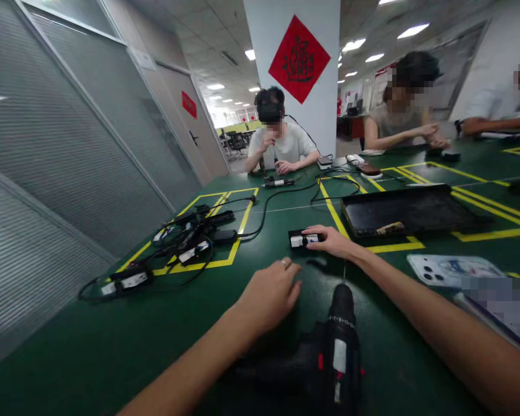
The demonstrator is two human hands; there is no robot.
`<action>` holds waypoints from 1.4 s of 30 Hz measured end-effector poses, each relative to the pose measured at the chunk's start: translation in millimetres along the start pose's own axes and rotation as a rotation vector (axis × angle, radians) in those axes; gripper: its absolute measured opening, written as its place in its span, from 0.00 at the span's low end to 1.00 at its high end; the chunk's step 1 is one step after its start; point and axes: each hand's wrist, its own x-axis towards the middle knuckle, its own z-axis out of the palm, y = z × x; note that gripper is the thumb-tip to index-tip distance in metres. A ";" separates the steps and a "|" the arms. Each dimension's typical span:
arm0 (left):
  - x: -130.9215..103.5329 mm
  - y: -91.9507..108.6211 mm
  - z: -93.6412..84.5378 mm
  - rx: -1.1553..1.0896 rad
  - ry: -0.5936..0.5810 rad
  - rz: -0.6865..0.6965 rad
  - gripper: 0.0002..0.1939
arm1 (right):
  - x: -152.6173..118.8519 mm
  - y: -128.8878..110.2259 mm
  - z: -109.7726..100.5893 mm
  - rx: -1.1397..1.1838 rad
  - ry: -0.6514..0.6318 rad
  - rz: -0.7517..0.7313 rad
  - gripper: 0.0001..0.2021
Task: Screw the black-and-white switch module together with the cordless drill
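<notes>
Fingers, right hand [335,241]: clamped on black-and-white block [298,240] beyond drill [342,323]. Left hand [264,294]: curled, slightly apart. Surface: green, yellow-taped table [112,346]. Room: white pillar [320,112]. Count: one drill, one tray [433,211], three co-workers [292,141].
</notes>
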 end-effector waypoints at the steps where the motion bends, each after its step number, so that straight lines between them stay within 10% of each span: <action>1: 11.7 -10.3 8.7 0.009 0.018 -0.021 0.14 | 0.0 1.5 0.0 -0.004 -0.005 0.001 0.22; 11: 65.4 -55.9 74.7 0.024 0.140 0.007 0.15 | -2.7 3.9 9.7 -0.104 0.072 -0.097 0.23; 30: 61.5 -51.7 75.5 -0.254 0.168 0.014 0.15 | -9.5 -1.4 15.8 -0.328 0.144 -0.161 0.19; 35: 29.7 -70.4 46.2 -0.447 0.164 -0.217 0.18 | -9.9 -1.4 14.1 -0.331 0.146 -0.151 0.20; 42: -80.7 -135.1 4.1 -0.828 -0.116 -0.585 0.20 | -10.7 -8.0 12.3 -0.321 0.132 -0.117 0.20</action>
